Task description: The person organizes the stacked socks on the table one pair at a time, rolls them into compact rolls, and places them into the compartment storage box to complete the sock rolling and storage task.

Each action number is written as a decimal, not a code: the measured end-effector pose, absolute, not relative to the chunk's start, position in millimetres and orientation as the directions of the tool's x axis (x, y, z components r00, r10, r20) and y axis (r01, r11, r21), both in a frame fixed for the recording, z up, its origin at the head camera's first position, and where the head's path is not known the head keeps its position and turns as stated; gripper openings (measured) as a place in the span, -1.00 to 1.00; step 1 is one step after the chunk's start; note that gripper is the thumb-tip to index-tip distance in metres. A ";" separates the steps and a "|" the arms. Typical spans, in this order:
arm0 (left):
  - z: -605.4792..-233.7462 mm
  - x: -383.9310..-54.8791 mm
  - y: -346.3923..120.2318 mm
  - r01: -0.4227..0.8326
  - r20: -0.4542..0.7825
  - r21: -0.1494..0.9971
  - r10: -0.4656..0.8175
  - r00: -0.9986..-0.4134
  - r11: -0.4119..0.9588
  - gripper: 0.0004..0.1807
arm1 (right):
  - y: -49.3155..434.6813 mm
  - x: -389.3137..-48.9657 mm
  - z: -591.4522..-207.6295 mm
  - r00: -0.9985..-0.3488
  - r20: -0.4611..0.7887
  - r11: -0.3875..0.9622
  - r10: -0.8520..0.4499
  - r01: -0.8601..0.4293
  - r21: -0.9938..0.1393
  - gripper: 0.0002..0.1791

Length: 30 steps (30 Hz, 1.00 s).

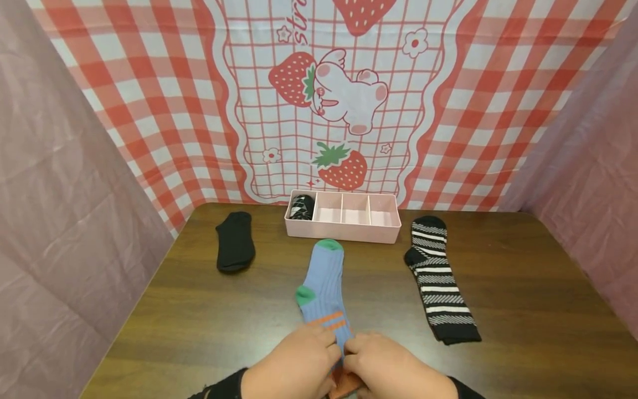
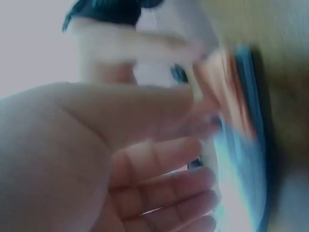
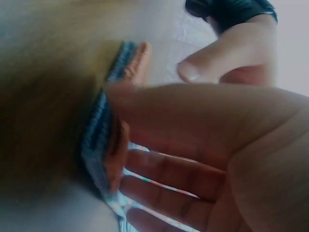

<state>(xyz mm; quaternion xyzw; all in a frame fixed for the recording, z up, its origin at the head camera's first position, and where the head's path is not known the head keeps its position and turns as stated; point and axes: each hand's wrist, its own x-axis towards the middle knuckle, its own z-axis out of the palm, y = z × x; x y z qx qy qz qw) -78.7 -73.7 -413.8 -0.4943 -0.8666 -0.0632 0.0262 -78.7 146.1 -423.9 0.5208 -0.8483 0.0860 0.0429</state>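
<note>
A light blue sock [image 1: 325,277] with green toe and heel and orange stripes lies lengthwise on the table, its toe pointing away from me. Both hands are at its near end, where an orange layer [image 2: 223,89] is folded along the blue edge. My left hand [image 1: 294,363] pinches the left side of this end between thumb and index finger, the other fingers loosely bent. On the right side, my right hand [image 1: 399,366] pinches the cuff, its thumb over the layered edge [image 3: 116,154]. The hands partly hide the cuff in the head view.
A pink four-compartment box [image 1: 344,230] stands at the table's back, a rolled black patterned sock [image 1: 302,207] in its leftmost compartment. Black socks [image 1: 235,242] lie at the left; black-and-white striped socks [image 1: 441,282] lie at the right. A red-and-white checked cloth [image 1: 189,100] hangs behind.
</note>
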 end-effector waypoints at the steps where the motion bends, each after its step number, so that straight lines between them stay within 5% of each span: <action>1: -414.9 -75.5 -71.9 0.862 0.126 0.085 0.853 -0.507 0.500 -0.81 | 144.3 -77.5 -425.4 -0.463 0.175 0.455 -0.869 -0.886 -0.086 -0.70; 10: -428.0 -63.4 -66.2 0.785 0.078 0.242 0.795 -0.601 0.570 -0.75 | 136.9 -72.0 -431.9 -0.566 0.141 0.555 -0.812 -0.824 -0.112 -0.74; 30: -439.3 -53.7 -57.6 0.772 0.104 0.041 0.766 -0.635 0.634 -0.60 | 137.3 -67.6 -430.7 -0.691 0.108 0.601 -0.715 -0.686 -0.410 -0.76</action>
